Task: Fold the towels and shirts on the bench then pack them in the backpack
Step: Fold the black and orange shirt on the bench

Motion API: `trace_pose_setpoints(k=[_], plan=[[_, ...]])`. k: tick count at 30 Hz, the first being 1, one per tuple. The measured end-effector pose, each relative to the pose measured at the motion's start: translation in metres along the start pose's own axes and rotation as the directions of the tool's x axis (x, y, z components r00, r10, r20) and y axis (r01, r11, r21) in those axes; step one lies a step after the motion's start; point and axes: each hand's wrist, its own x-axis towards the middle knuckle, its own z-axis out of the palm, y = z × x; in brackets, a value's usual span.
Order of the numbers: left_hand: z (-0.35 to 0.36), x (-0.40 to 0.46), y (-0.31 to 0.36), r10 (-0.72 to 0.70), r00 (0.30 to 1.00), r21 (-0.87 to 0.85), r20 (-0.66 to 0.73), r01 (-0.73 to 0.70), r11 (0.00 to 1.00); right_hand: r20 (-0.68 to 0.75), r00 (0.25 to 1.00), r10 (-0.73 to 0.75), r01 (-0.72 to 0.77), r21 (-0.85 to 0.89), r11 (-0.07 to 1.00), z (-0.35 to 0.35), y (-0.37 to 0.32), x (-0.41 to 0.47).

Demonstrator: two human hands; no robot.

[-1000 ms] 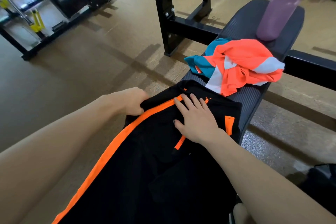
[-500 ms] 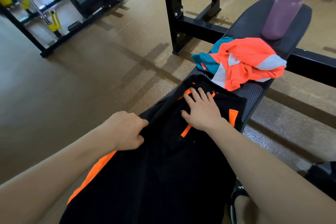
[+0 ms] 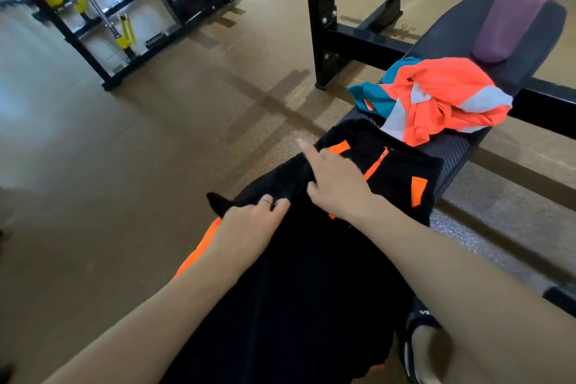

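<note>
**Folding black shirt on bench, early stage**

Folding the black shirt (image 3: pixel 311 259) with orange trim is the step in hand; it lies spread along the near end of the bench (image 3: pixel 448 153) and hangs toward the person's lap. Left hand (image 3: pixel 249 224) pinches a fold of the black fabric at the shirt's left edge, fingers curled on the cloth, a small black corner sticking out past the knuckles. Right hand (image 3: pixel 336 184) rests flat on the shirt near the orange zip, fingers mostly straight, index finger pointing out, pressing the cloth down, not gripping. One side looks part-way drawn in toward the middle, so the fold reads as begun, not finished.

Left to do, as judged: finish this shirt, then the crumpled orange, teal and grey garment (image 3: pixel 436 100) lying unfolded farther along the bench, just beyond the black shirt's collar. No folded stack visible, no towel identifiable, backpack not clearly in view, so packing looks unstarted.

Beyond the garments a purple bottle (image 3: pixel 511 15) stands at the far end of the bench. Black rack frame (image 3: pixel 324 19) stands on the brown floor to the left, weight equipment behind. Sandalled foot (image 3: pixel 424 349) at lower right
</note>
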Motion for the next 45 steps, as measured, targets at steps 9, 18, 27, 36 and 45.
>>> trace_pose_setpoints(k=[9, 18, 27, 36, 45], plan=[[0.016, -0.011, 0.019, -0.137, 0.987, -0.267, 0.078, 0.153, 0.951, 0.204, 0.976, -0.073, 0.080, -0.027, 0.996, 0.004, 0.004, -0.013], [0.043, -0.046, -0.002, -0.256, 0.930, -0.281, 0.263, 0.328, 0.902, 0.198, 0.980, -0.025, 0.049, -0.121, 0.991, 0.005, -0.001, -0.016], [0.049, -0.092, 0.022, -0.164, 0.912, -0.367, 0.375, 0.308, 0.878, 0.153, 0.988, -0.033, 0.080, -0.311, 0.947, 0.016, -0.013, -0.045], [0.076, -0.204, -0.008, -0.573, 0.736, -0.523, 0.359, 0.668, 0.530, 0.069, 0.866, -0.496, 0.500, -0.101, 0.860, 0.066, -0.120, -0.163], [0.118, -0.286, -0.028, -0.458, 0.191, -0.434, 0.868, 0.739, -0.515, 0.317, 0.784, -0.534, 0.585, -0.089, 0.806, 0.146, -0.237, -0.289]])
